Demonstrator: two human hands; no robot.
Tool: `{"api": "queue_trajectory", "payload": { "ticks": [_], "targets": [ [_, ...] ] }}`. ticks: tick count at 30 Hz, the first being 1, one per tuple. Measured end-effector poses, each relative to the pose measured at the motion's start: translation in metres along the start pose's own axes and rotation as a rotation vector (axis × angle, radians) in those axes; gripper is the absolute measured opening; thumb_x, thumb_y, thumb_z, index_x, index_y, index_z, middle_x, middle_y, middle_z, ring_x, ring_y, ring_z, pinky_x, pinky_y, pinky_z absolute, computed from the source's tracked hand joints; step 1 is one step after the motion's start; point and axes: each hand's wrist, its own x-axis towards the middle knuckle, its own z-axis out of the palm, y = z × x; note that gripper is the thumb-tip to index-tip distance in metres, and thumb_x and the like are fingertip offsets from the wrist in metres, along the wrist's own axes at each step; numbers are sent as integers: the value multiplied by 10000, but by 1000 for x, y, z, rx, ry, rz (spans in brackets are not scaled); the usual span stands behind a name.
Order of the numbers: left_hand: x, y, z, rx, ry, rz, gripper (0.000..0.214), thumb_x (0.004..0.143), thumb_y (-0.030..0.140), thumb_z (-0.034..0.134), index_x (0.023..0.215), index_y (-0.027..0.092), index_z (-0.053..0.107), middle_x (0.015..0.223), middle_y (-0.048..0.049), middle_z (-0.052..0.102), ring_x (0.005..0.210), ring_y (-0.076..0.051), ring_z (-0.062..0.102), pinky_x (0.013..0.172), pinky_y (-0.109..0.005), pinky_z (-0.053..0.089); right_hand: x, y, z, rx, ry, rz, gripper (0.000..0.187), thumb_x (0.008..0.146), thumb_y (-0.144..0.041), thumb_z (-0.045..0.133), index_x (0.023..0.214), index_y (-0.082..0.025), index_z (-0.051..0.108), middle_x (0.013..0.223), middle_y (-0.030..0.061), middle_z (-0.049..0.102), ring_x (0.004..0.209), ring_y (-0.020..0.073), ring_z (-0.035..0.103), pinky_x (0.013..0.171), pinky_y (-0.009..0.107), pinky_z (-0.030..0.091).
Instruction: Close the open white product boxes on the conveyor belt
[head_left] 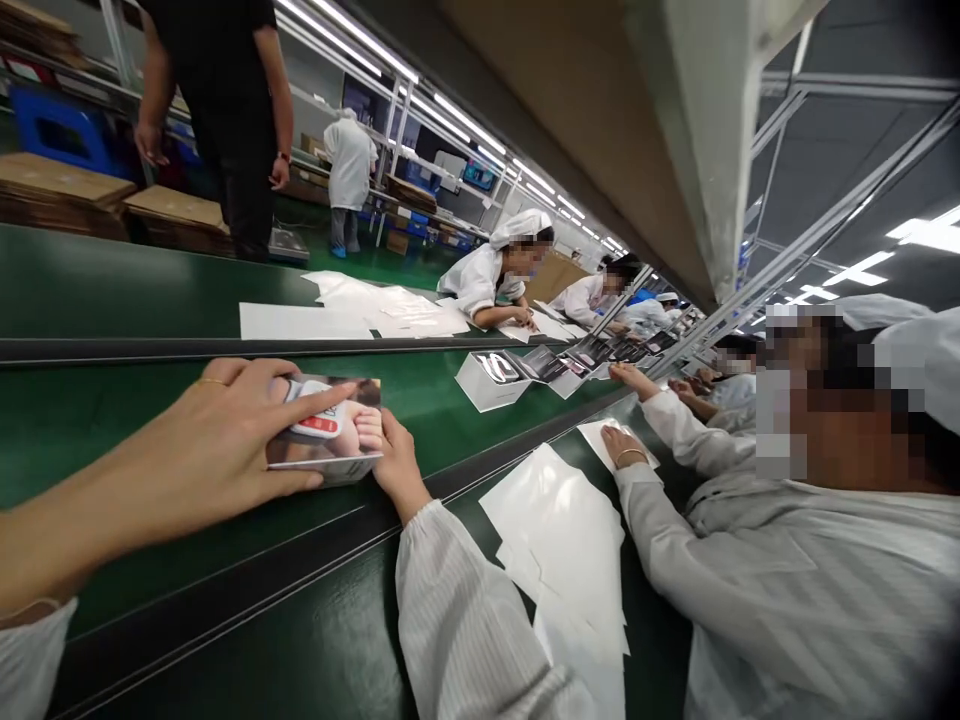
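Note:
A small printed carton (327, 424) with a device and a fist pictured on top is held above the green conveyor belt (420, 395). My left hand (217, 430) grips it from the left, index finger stretched across the top and thumb along the near side. At the carton's right end, my right hand (397, 458) closes round it, its fingertips partly hidden behind. Farther along the belt stands a row of similar cartons, the nearest carton (491, 380) showing white sides. White sheets (559, 530) lie overlapped beside my right sleeve.
On my right a co-worker (810, 560) in white presses a hand on a sheet (600, 440). Across the belt another co-worker (484, 275) leans over white sheets (300, 322). A person in black (217, 100) stands near cardboard stacks (60, 195). A shelf (585, 90) hangs overhead.

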Motion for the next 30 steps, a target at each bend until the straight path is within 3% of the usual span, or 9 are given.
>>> {"api": "queue_trajectory", "payload": {
  "ticks": [3, 6, 11, 15, 22, 30],
  "targets": [
    [-5, -24, 12, 30, -50, -75, 692, 845, 702, 480, 1476, 436, 388, 1197, -135, 445, 1128, -419, 419, 927, -527, 379, -4, -5, 0, -116, -24, -54, 378, 967, -499, 422, 1039, -264, 709, 1000, 1, 715, 947, 186, 648, 910, 316, 489],
    [-7, -39, 15, 28, -153, -155, 779, 822, 762, 452, 1496, 377, 382, 1176, -153, 456, 1113, -415, 445, 940, -519, 364, -5, -6, -1, -66, -58, 26, 391, 970, -503, 410, 1043, -267, 713, 981, -15, 724, 802, 156, 673, 819, 288, 520],
    [-8, -27, -16, -36, -303, -190, 810, 834, 727, 502, 1525, 342, 324, 1118, -126, 506, 1108, -359, 468, 970, -459, 351, -8, -6, -6, -36, -73, 70, 445, 918, -575, 464, 1017, -225, 720, 994, 29, 735, 775, 181, 682, 692, 281, 523],
    [-11, -15, -37, -109, -384, -291, 929, 742, 706, 628, 1534, 363, 283, 1193, -118, 475, 1132, -363, 437, 932, -421, 390, -7, 1, -10, -3, -79, 98, 509, 877, -615, 503, 1041, -182, 715, 1000, 87, 737, 768, 200, 684, 611, 273, 490],
    [-29, -27, -63, -181, -527, -361, 966, 740, 567, 690, 1547, 398, 188, 1181, -90, 469, 1170, -347, 425, 887, -397, 423, -9, 0, -11, 14, -69, 98, 566, 858, -659, 511, 1038, -169, 730, 1003, 128, 737, 768, 208, 683, 615, 298, 495],
    [-44, -38, -80, -185, -614, -412, 1007, 715, 519, 676, 1555, 410, 131, 1271, -89, 475, 1217, -362, 439, 843, -370, 459, -8, 4, -9, 25, -80, 93, 528, 873, -627, 511, 1044, -178, 730, 1008, 117, 738, 778, 204, 687, 624, 292, 497]
  ]
}}
